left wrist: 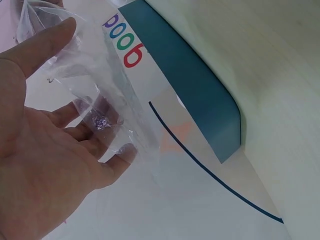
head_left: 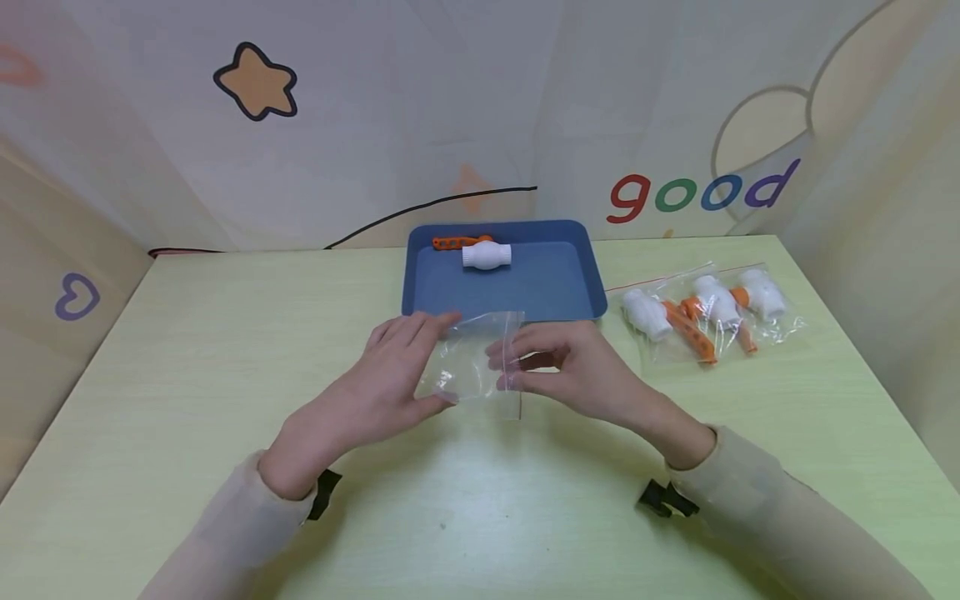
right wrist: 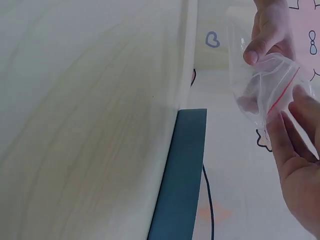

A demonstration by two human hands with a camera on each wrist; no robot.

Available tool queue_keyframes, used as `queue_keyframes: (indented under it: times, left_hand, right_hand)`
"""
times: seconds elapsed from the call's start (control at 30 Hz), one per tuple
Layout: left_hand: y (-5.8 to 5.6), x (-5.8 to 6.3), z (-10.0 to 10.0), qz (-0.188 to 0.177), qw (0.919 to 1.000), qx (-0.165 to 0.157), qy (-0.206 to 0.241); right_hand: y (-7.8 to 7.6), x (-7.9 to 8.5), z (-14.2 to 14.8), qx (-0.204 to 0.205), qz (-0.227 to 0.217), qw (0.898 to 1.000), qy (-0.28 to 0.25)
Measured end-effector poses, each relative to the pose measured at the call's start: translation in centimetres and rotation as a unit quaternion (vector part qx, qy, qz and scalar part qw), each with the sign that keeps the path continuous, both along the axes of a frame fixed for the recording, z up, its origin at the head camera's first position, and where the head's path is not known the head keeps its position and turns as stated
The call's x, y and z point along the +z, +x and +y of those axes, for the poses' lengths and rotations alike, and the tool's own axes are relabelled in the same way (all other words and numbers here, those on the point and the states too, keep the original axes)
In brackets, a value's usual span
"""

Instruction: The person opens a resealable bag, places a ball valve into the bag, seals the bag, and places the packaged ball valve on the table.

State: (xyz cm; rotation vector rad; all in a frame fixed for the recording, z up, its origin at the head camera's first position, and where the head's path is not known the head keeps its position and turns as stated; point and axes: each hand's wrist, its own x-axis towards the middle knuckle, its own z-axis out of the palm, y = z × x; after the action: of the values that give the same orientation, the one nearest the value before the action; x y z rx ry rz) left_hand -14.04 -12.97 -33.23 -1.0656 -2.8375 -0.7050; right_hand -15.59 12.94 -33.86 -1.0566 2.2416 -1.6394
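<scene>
A clear plastic zip-lock bag (head_left: pixel 472 358) is spread between my two hands above the near side of the blue tray (head_left: pixel 525 283). My left hand (head_left: pixel 390 375) holds its left end, thumb on the near side and fingers on the far side. At the zip end, my right hand (head_left: pixel 577 367) holds the bag's mouth between thumb and fingers, several fingertips showing through the film. In the right wrist view a red zip line (right wrist: pixel 284 95) runs beside those fingertips. No contents are visible in the bag (left wrist: pixel 95 90).
In the tray lie a white plastic valve body (head_left: pixel 487 255) and an orange handle (head_left: pixel 453 243). To its right, bagged white valves (head_left: pixel 712 304) with orange handles lie on the pale wooden table (head_left: pixel 225 350). A printed curtain (head_left: pixel 420 108) hangs behind.
</scene>
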Motion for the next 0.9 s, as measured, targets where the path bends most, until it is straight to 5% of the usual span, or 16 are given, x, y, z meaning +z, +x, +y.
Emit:
queue_keyframes:
  times: [0.33, 0.7, 0.9]
  left_hand:
    - [0.1, 0.3, -0.4, -0.026, 0.9996, 0.001, -0.009]
    - [-0.2, 0.7, -2.1, -0.099, 0.9939, 0.015, -0.047]
    - [0.0, 1.3, -2.5, -0.106, 0.9921, 0.029, -0.06]
  right_hand:
    - [-0.3, 0.0, 0.0, 0.03, 0.085, 0.995, 0.033]
    - [-0.6, 0.3, 0.4, 0.031, 0.084, 0.995, 0.047]
    - [-0.5, 0.2, 0.3, 0.029, 0.086, 0.994, 0.064]
